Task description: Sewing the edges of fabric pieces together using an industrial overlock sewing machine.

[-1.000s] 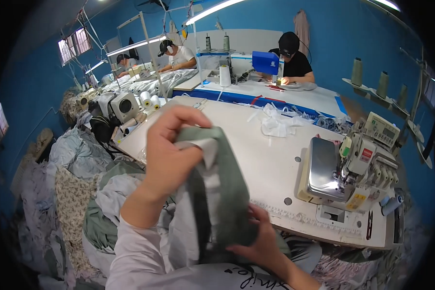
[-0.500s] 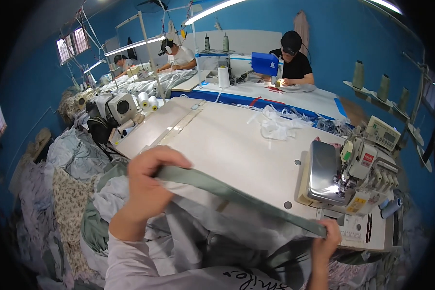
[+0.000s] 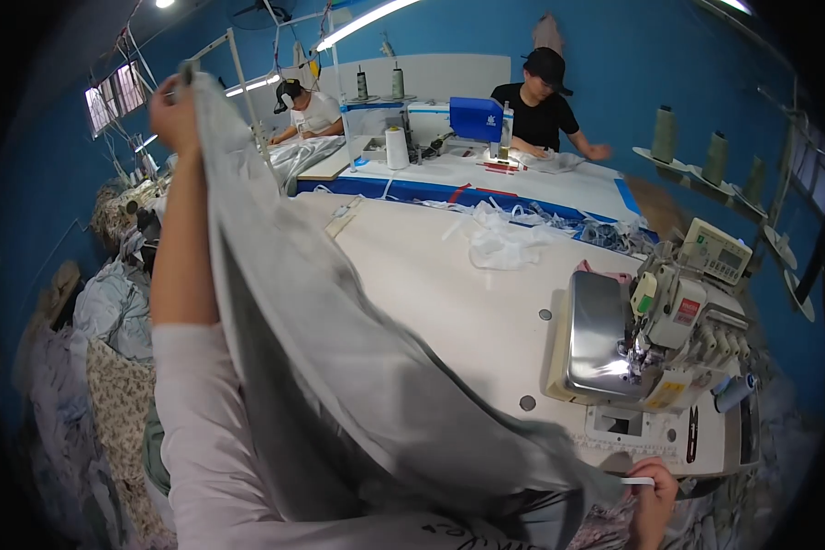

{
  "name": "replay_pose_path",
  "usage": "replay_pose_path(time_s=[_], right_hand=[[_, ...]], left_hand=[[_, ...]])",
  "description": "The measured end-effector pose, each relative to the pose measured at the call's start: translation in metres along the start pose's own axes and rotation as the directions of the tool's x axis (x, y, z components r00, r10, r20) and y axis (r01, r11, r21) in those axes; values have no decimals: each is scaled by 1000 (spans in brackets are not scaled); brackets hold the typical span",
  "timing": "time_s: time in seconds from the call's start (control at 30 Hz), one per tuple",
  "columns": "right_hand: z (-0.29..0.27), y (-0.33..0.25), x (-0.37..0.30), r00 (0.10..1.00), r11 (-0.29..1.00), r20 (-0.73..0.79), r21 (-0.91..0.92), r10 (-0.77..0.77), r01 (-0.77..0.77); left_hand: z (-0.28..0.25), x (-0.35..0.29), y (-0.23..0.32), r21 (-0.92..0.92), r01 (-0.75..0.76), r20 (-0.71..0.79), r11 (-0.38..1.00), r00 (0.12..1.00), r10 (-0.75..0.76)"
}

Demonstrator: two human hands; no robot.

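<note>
A long piece of light grey fabric hangs stretched between my hands, sagging across the front of the table. My left hand is raised high at the upper left, its fingers closed on one end of the cloth. Low at the right, my right hand is closed on the other end, with a small white strip sticking out by its fingers. An overlock machine with a shiny metal cover stands just beyond the right hand. The fabric hides part of the table's left side.
White scraps lie along the far edge of the pale table. Thread snips and a blue thread spool are by the machine. Cloth heaps fill the left. Across, a person works at a blue sewing machine.
My left hand has swung up and to the left, pulling the fabric out long. My right hand has moved lower and slightly right. The green-edged strip between the hands no longer shows.
</note>
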State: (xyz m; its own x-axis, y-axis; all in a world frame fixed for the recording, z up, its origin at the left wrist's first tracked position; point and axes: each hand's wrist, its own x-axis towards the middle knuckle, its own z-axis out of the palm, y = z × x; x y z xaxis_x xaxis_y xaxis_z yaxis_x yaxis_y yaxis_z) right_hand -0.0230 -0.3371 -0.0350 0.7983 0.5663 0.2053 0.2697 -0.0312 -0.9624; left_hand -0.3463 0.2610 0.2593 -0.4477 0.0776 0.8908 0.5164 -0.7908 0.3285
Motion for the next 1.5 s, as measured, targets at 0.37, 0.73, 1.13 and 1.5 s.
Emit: replay_pose_path(time_s=[0.37, 0.73, 1.13, 1.5], right_hand=[[71, -15, 86, 997, 730, -58, 684, 56, -1], [69, -58, 77, 959, 787, -15, 568, -283, 241], [54, -52, 82, 981, 794, -111, 576, -159, 194], [37, -50, 78, 971, 803, -222, 561, -85, 199]], left_hand=[[62, -397, 30, 24, 338, 836, 941, 510, -205], [-89, -353, 286, -566, 658, 632, 496, -40, 774], [-92, -326, 290, -384, 798, 672, 464, -104, 734], [-91, -344, 289, -501, 705, 752, 502, 68, 656]])
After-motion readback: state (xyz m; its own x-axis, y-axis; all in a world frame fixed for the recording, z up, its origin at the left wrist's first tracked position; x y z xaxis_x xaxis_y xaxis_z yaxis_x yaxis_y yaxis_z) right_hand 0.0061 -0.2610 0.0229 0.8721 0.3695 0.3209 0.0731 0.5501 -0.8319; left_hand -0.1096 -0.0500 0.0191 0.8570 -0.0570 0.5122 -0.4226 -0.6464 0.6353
